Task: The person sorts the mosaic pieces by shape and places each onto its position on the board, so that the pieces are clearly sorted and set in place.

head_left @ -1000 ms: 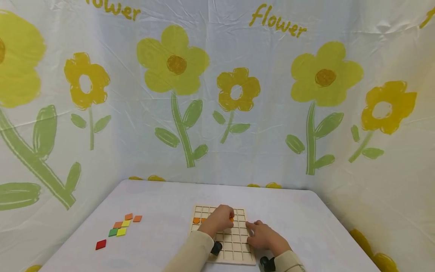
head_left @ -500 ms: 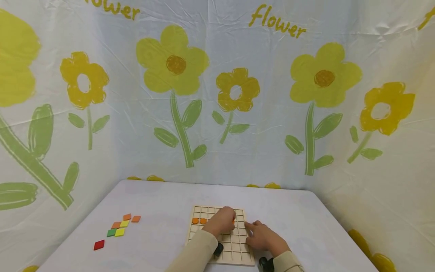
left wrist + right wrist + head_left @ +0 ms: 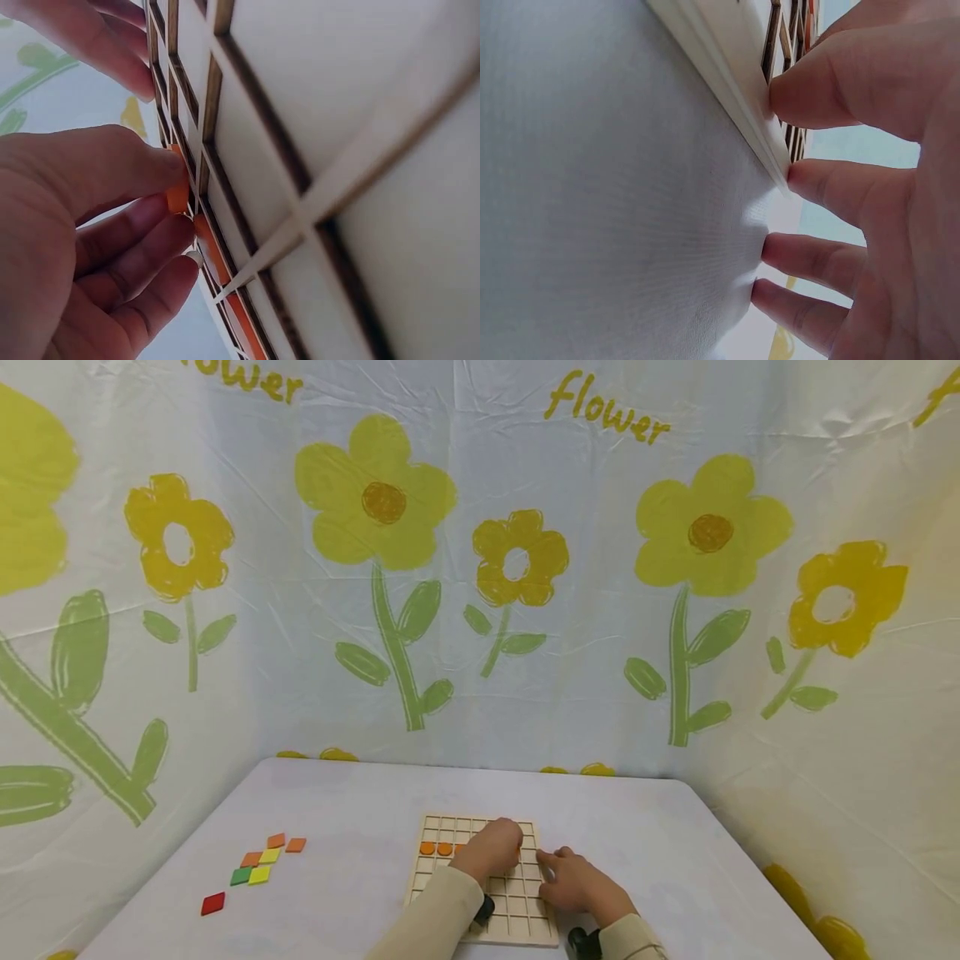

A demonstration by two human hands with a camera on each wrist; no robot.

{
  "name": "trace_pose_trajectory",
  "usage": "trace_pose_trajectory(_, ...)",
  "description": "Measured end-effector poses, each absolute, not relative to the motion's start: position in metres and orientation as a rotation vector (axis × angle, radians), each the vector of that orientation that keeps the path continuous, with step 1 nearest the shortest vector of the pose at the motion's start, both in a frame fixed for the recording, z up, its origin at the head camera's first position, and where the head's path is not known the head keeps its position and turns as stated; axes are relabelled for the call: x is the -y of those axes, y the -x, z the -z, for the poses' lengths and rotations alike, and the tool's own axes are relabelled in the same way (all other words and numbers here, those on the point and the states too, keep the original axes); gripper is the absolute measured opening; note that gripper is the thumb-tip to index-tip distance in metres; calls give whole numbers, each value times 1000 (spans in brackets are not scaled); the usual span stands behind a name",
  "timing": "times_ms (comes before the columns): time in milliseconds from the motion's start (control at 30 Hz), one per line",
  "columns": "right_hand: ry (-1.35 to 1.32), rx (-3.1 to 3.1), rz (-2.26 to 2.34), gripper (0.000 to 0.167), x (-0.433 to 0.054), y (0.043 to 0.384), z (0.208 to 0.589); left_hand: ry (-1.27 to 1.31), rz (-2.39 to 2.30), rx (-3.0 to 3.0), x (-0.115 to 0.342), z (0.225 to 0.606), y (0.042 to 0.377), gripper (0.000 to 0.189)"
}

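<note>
Lying on the bench point(image 3: 337, 893) in the head view, a wooden board point(image 3: 517, 903) is marked off into little squares. Round orange pieces point(image 3: 445, 849) are set in a row on it, and one is partly hidden by the left hand point(image 3: 491, 849). The board's right edge is touched by the right hand point(image 3: 581, 882). Well off to the left, a red tile point(image 3: 213, 903), a green tile point(image 3: 240, 876), two yellow tiles point(image 3: 258, 875) and three orange tiles point(image 3: 296, 845) are spread out. Behind, a cloth point(image 3: 562, 702) is covered with flowers point(image 3: 420, 493).

In the left wrist view, an orange piece point(image 3: 178, 196) is pinched between the left hand's thumb and finger, right at the squares. Two more are seen in squares near it.

In the right wrist view, the right hand's fingers are held apart. The board's edge is touched by some fingertips, and the bench by two others.
</note>
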State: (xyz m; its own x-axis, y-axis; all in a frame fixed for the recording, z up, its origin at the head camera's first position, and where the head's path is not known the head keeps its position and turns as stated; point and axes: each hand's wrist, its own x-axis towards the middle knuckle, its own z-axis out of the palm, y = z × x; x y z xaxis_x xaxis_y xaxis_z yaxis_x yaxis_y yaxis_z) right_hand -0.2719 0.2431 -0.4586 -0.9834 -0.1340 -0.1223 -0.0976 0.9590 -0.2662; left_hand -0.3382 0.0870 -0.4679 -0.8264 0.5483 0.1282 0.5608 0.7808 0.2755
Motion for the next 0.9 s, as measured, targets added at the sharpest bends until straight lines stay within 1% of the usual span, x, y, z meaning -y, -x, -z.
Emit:
trace_pose_trajectory(333, 177, -2977, 378, 58, -242, 273, 460, 928, 391, 2914, -86, 467, 337, 12)
trace_pose_trajectory(700, 189, -2968, 378, 58, -242, 274, 462, 902, 464, 2929, -81, 471, 338, 4)
trace_pose_trajectory(900, 162, -2956, 394, 57, -242, 274, 460, 871, 543, 2937, -72, 472, 341, 19)
